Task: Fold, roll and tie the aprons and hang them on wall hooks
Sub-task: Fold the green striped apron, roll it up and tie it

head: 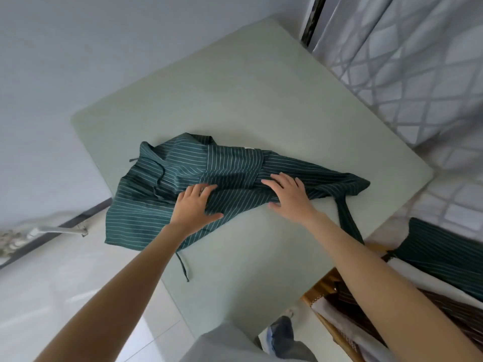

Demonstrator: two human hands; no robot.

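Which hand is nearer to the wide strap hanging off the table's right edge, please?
Right. The right hand rests on the apron close to the strap; the left hand lies farther left.

single head cam, wide-angle, looks fwd and steeply down, close over table point(261, 113), view tilted

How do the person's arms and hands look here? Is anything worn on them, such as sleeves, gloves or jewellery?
Both arms are bare up to the picture's edge: no sleeves show. The left hand and the right hand wear no gloves, and no rings, watch or bracelet can be seen on the fingers or wrists.
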